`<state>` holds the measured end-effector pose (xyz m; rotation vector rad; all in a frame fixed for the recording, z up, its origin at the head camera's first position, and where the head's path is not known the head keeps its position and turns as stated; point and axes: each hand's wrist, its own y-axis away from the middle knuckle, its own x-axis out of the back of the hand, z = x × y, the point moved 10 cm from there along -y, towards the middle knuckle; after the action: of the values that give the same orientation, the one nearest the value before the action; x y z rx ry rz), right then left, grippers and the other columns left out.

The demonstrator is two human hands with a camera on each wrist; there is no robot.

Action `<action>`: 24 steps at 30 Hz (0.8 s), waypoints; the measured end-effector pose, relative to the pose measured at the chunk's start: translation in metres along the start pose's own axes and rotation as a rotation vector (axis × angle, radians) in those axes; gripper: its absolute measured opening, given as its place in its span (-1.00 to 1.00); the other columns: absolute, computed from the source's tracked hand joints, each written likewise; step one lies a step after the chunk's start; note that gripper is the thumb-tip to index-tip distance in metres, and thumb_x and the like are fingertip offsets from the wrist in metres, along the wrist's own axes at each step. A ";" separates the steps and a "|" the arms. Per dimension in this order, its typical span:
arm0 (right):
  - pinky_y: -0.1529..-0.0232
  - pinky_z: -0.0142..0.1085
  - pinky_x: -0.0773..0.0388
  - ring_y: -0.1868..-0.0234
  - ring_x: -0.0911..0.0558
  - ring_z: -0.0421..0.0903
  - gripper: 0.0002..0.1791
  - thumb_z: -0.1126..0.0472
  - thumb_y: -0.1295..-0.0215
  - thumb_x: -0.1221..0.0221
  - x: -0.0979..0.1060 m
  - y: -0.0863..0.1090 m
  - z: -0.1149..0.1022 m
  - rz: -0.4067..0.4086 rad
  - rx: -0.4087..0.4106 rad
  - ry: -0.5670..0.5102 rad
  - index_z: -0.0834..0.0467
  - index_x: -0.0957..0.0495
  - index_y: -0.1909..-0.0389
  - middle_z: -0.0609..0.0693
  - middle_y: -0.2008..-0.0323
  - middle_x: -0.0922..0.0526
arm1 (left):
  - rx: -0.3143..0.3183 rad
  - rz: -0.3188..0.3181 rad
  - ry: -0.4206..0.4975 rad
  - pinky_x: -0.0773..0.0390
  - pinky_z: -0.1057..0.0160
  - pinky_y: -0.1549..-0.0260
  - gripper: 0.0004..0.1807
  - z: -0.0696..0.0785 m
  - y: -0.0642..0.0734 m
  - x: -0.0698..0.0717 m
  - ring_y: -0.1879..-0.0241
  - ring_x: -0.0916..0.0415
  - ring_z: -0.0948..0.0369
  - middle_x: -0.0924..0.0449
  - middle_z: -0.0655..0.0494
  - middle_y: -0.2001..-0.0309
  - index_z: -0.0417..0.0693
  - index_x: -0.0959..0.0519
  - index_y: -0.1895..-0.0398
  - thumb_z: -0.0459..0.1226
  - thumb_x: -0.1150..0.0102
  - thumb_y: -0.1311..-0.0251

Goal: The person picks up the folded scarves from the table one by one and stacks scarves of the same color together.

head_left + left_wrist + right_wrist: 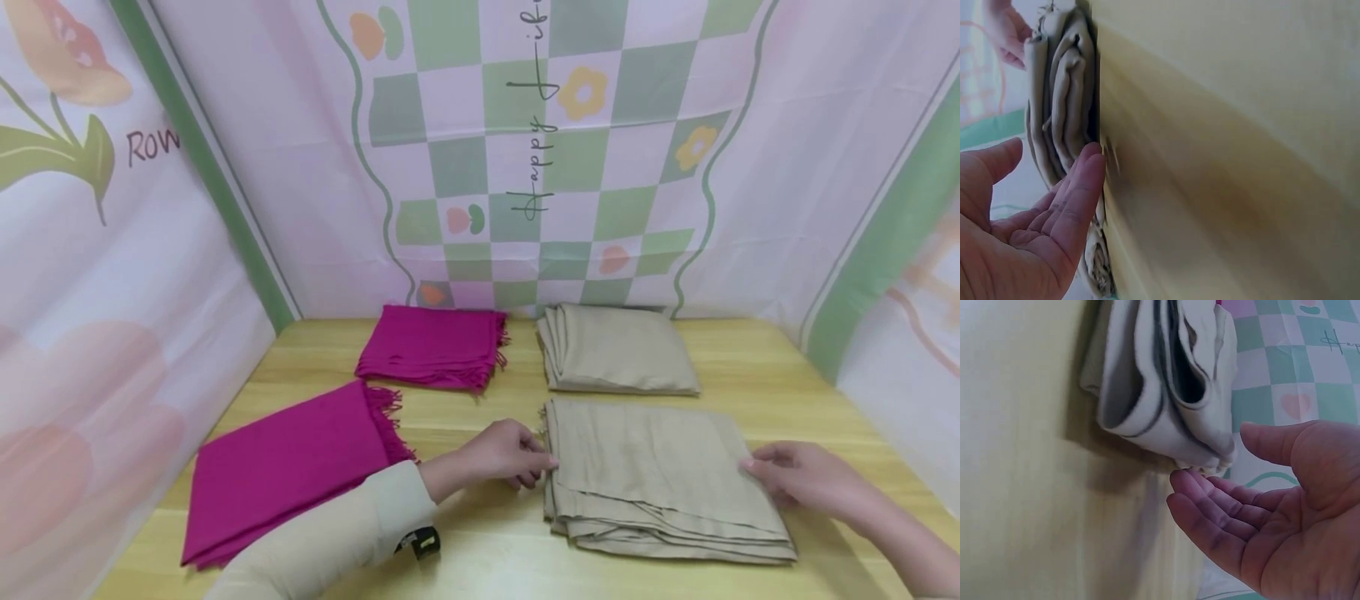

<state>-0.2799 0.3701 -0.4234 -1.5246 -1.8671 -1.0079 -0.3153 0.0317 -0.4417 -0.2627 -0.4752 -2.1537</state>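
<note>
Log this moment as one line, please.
left hand: open, at near beige cloth left edge | right hand: open, at right edge | cloth: folded, flat on table

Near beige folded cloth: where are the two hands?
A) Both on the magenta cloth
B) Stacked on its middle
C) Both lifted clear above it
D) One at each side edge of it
D: the left hand meets the near beige folded cloth at its left edge, the right hand at its right edge.

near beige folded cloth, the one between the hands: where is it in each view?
Head: near beige folded fabric stack, lower centre-right, a hand at each side.
Left wrist: upper left, edge-on, at the left hand fingertips.
Right wrist: top centre, above the right hand.
Shared landmark: yellow wooden tabletop.
</note>
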 end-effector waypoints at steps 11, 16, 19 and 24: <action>0.39 -0.27 -0.62 0.29 -0.68 0.11 -0.42 0.09 -0.51 0.01 0.032 -0.002 -0.024 0.133 0.117 0.013 0.63 -0.31 -0.09 0.39 0.19 -0.63 | -0.115 0.122 -0.058 -0.63 0.19 0.55 -0.79 0.014 -0.011 0.033 0.53 -0.62 0.08 -0.65 0.01 0.49 -0.12 -0.64 0.29 -0.14 -0.27 -0.26; 0.33 -0.17 -0.64 0.21 -0.65 0.24 -0.36 0.02 -0.53 0.05 0.043 -0.013 -0.033 0.157 0.131 -0.013 0.63 -0.27 -0.12 0.47 0.11 -0.58 | -0.176 0.198 -0.086 -0.63 0.22 0.41 -0.79 0.025 -0.022 0.051 0.36 -0.65 0.09 -0.66 0.05 0.36 -0.09 -0.66 0.21 -0.13 -0.24 -0.29; 0.32 -0.15 -0.64 0.18 -0.64 0.29 -0.34 0.00 -0.53 0.06 0.048 -0.021 -0.039 0.180 0.145 -0.010 0.64 -0.26 -0.13 0.51 0.09 -0.55 | -0.188 0.237 -0.087 -0.64 0.17 0.35 -0.75 0.031 -0.031 0.060 0.26 -0.64 0.05 -0.66 0.05 0.29 -0.08 -0.66 0.14 -0.11 -0.22 -0.30; 0.28 -0.06 -0.64 0.18 -0.64 0.30 -0.34 0.02 -0.52 0.05 0.052 -0.033 -0.047 0.199 0.151 -0.009 0.64 -0.26 -0.14 0.52 0.09 -0.54 | -0.156 0.281 -0.042 -0.63 0.09 0.24 -0.70 0.033 -0.051 0.067 0.17 -0.62 0.01 -0.65 0.11 0.25 -0.10 -0.66 0.09 -0.09 -0.23 -0.29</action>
<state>-0.3268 0.3594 -0.3619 -1.5892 -1.7157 -0.7539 -0.3951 0.0240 -0.4002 -0.4358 -0.2755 -1.9142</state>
